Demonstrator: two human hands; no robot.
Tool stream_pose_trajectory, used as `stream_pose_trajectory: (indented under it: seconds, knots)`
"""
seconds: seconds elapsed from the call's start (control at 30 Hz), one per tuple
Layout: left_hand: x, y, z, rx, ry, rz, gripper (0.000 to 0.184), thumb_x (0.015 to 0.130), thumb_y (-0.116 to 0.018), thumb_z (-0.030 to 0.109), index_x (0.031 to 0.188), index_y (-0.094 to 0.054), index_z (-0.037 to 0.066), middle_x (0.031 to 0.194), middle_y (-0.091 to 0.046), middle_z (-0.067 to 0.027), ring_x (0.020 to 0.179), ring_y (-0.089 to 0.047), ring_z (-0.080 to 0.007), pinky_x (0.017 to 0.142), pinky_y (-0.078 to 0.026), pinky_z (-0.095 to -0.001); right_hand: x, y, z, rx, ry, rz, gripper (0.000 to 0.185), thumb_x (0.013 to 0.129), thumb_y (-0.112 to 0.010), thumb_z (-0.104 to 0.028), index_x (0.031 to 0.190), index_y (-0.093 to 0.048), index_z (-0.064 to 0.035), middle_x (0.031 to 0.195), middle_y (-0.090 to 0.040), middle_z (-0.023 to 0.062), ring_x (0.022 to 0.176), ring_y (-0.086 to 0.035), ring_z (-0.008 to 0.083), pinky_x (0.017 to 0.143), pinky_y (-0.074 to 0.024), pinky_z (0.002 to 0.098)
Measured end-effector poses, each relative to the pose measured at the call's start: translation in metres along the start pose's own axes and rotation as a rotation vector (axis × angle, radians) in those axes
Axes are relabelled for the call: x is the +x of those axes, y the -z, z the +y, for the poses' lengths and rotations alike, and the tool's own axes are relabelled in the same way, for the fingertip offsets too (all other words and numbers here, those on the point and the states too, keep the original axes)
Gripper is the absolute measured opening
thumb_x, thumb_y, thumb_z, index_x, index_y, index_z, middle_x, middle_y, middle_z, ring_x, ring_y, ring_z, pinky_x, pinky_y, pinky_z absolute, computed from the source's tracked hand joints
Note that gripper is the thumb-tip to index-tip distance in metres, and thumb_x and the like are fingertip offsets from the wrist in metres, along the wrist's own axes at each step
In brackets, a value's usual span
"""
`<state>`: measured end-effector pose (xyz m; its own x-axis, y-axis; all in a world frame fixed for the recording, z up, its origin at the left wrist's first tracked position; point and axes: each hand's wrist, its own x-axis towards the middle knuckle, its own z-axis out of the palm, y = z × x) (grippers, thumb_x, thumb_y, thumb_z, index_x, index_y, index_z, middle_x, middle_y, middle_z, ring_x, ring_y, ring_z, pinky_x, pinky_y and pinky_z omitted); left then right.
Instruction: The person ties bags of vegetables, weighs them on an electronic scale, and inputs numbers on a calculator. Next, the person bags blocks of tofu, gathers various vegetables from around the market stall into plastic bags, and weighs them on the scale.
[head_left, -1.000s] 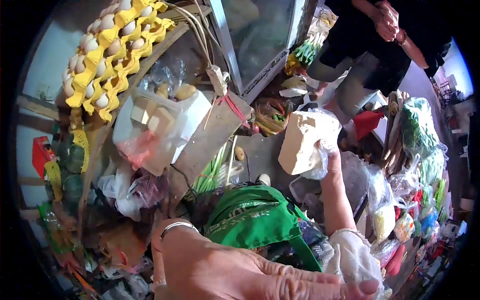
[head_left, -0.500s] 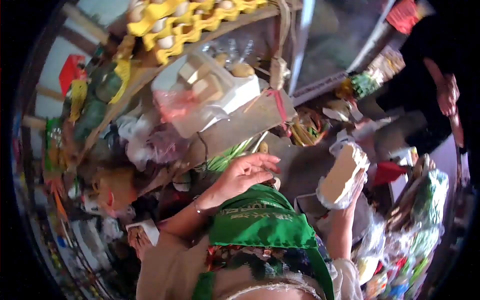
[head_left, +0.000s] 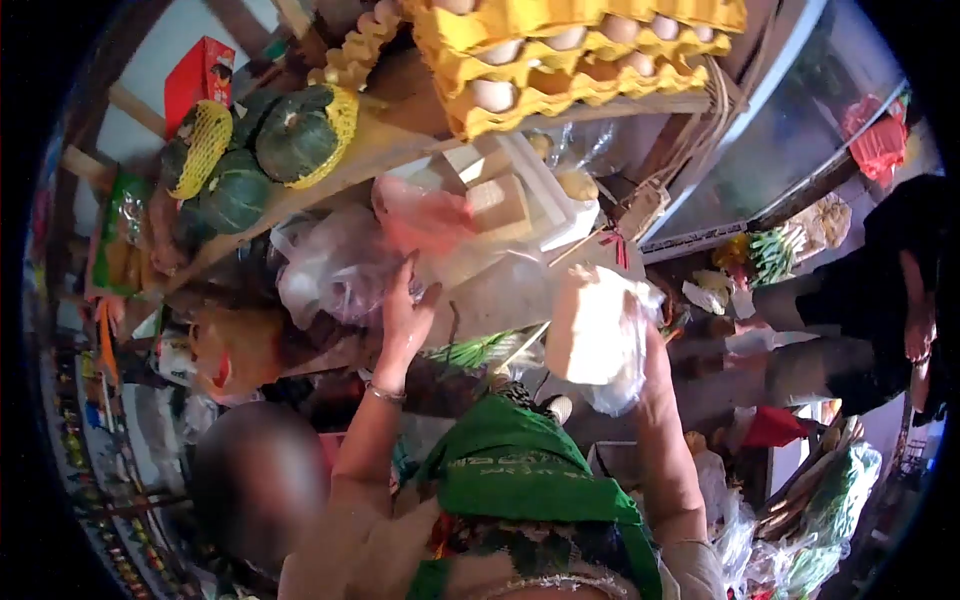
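A pale block (head_left: 585,325), lit brightly, sits in a clear plastic bag in my right hand (head_left: 648,345), right of centre. My left hand (head_left: 405,312) has its fingers apart and holds nothing; it is beside the white and purple plastic bags (head_left: 345,265) and just below a pink bag (head_left: 422,212). A clear plastic tub (head_left: 545,185) behind it holds more pale blocks (head_left: 498,207). The green apron (head_left: 530,460) is below and between my two arms.
Yellow trays of eggs (head_left: 560,50) and green pumpkins (head_left: 295,140) stand on a wooden shelf. Another person (head_left: 880,290) stands at the right. Bagged greens (head_left: 835,500) lie at the lower right, and a blurred head is at the lower left.
The view has swung toward the shelf and tub. My left hand has moved up from near the apron to the plastic bags. My right hand still holds the bagged block.
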<state>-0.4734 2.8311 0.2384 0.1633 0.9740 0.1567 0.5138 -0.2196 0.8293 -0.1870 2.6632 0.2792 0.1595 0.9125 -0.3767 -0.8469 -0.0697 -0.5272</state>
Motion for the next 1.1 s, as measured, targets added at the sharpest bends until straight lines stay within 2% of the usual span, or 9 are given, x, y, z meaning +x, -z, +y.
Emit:
stream_pose_trajectory:
  seconds: [0.13, 0.27, 0.37, 0.47, 0.57, 0.67, 0.97, 1.03, 1.1]
  knots:
    - [0.040, 0.006, -0.031, 0.115, 0.113, 0.047, 0.068, 0.075, -0.072, 0.011, 0.136, -0.042, 0.002, 0.112, -0.058, -0.0180, 0.100, -0.056, -0.0288, 0.087, -0.045, -0.0383, 0.075, -0.053, 0.016, -0.135, -0.052, 0.024, 0.043, 0.090, -0.060, -0.025, 0.125, -0.051, -0.0015, 0.109, -0.062, 0.0097, 0.093, -0.063, 0.0207, 0.075, -0.0542, 0.0336]
    - [0.073, -0.005, -0.081, 0.061, -0.079, 0.038, 0.065, 0.079, -0.071, 0.013, 0.135, -0.041, 0.005, 0.120, -0.058, -0.0105, 0.105, -0.057, -0.0212, 0.088, -0.047, -0.0335, 0.149, -0.095, 0.045, -0.266, 0.043, 0.035, 0.043, 0.088, -0.062, -0.014, 0.126, -0.048, -0.0005, 0.109, -0.061, 0.0108, 0.092, -0.061, 0.0206, 0.075, -0.0535, 0.0323]
    - [0.069, 0.005, -0.053, -0.006, 0.149, -0.059, 0.078, 0.076, -0.072, 0.012, 0.144, -0.033, 0.009, 0.123, -0.057, -0.0105, 0.108, -0.057, -0.0195, 0.086, -0.048, -0.0320, 0.204, -0.107, 0.072, -0.394, 0.166, -0.039, 0.049, 0.086, -0.063, -0.011, 0.129, -0.043, 0.0017, 0.112, -0.060, 0.0129, 0.094, -0.060, 0.0206, 0.076, -0.0522, 0.0313]
    - [0.067, 0.001, -0.073, -0.032, 0.051, -0.063, 0.079, 0.076, -0.070, 0.009, 0.144, -0.032, 0.009, 0.131, -0.052, -0.0153, 0.110, -0.056, -0.0268, 0.087, -0.048, -0.0346, 0.264, -0.106, 0.095, -0.613, 0.271, 0.014, 0.048, 0.086, -0.064, -0.013, 0.129, -0.045, 0.0003, 0.112, -0.061, 0.0125, 0.095, -0.059, 0.0206, 0.078, -0.0507, 0.0325]
    - [0.067, -0.001, -0.080, -0.065, -0.065, -0.035, 0.077, 0.077, -0.069, 0.007, 0.144, -0.033, 0.009, 0.136, -0.048, -0.0183, 0.120, -0.051, -0.0317, 0.096, -0.045, -0.0373, 0.330, -0.079, 0.124, -1.404, 0.331, 0.083, 0.045, 0.085, -0.066, -0.029, 0.122, -0.054, -0.0057, 0.115, -0.063, 0.0086, 0.102, -0.060, 0.0246, 0.088, -0.0471, 0.0397]
    - [0.067, -0.006, -0.083, -0.085, -0.105, -0.020, 0.070, 0.078, -0.069, 0.006, 0.141, -0.037, 0.004, 0.138, -0.046, -0.0203, 0.127, -0.045, -0.0346, 0.104, -0.040, -0.0385, 0.347, -0.090, 0.149, -1.479, 0.330, 0.099, 0.044, 0.086, -0.065, -0.028, 0.122, -0.054, -0.0054, 0.114, -0.063, 0.0084, 0.101, -0.060, 0.0240, 0.087, -0.0472, 0.0389]
    - [0.066, -0.008, -0.095, -0.045, 0.047, -0.011, 0.058, 0.076, -0.070, 0.007, 0.129, -0.048, -0.001, 0.124, -0.056, -0.0230, 0.115, -0.056, -0.0331, 0.091, -0.048, -0.0386, 0.350, -0.132, 0.213, -1.837, 0.353, 0.045, 0.040, 0.087, -0.063, -0.025, 0.121, -0.054, -0.0044, 0.111, -0.063, 0.0075, 0.097, -0.060, 0.0215, 0.083, -0.0477, 0.0356]
    - [0.067, -0.004, -0.083, -0.123, 0.108, -0.145, 0.073, 0.079, -0.064, -0.007, 0.144, -0.031, 0.003, 0.147, -0.037, -0.0108, 0.131, -0.041, -0.0211, 0.106, -0.037, -0.0307, 0.349, -0.131, 0.216, -1.845, 0.361, 0.031, 0.039, 0.087, -0.062, -0.024, 0.120, -0.055, -0.0042, 0.110, -0.063, 0.0073, 0.096, -0.060, 0.0209, 0.082, -0.0478, 0.0349]
    - [0.064, -0.007, -0.093, -0.118, 0.077, -0.150, 0.074, 0.080, -0.063, -0.007, 0.145, -0.030, 0.003, 0.147, -0.037, -0.0099, 0.131, -0.040, -0.0209, 0.106, -0.037, -0.0308, 0.346, -0.130, 0.216, -1.841, 0.366, 0.022, 0.038, 0.088, -0.062, -0.024, 0.120, -0.055, -0.0040, 0.109, -0.063, 0.0071, 0.095, -0.060, 0.0204, 0.081, -0.0479, 0.0342]
